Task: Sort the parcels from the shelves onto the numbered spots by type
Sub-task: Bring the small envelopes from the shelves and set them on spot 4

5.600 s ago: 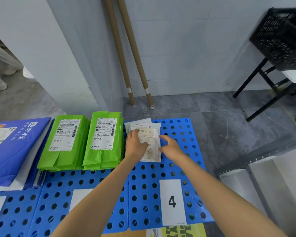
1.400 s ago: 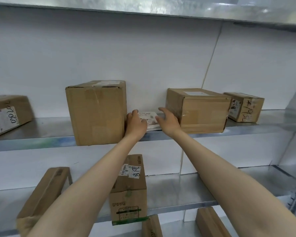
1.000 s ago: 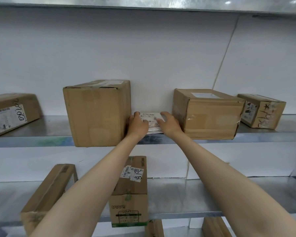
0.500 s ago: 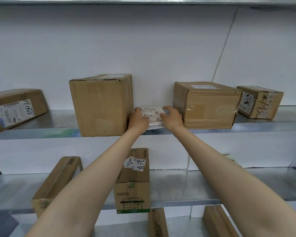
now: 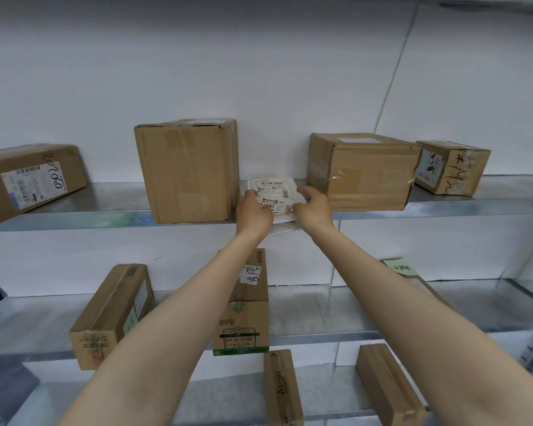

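A small flat clear-plastic parcel (image 5: 274, 192) with white shipping labels lies on the upper metal shelf (image 5: 443, 207), between a tall cardboard box (image 5: 186, 170) and a wider cardboard box (image 5: 363, 170). Its front end hangs over the shelf edge. My left hand (image 5: 254, 215) grips its left side with the thumb on top. My right hand (image 5: 311, 207) holds its right side, fingers curled over the label.
A labelled box (image 5: 28, 179) lies at the left of the upper shelf and a small box (image 5: 451, 167) at its right. The lower shelf (image 5: 336, 309) carries several cardboard boxes, such as a long one (image 5: 111, 315) and an upright one (image 5: 243, 315). More boxes stand below.
I went from the numbered blue mats to the shelves. Over the last second both hands have drawn the small flat parcel forward, so it now overhangs the shelf edge.
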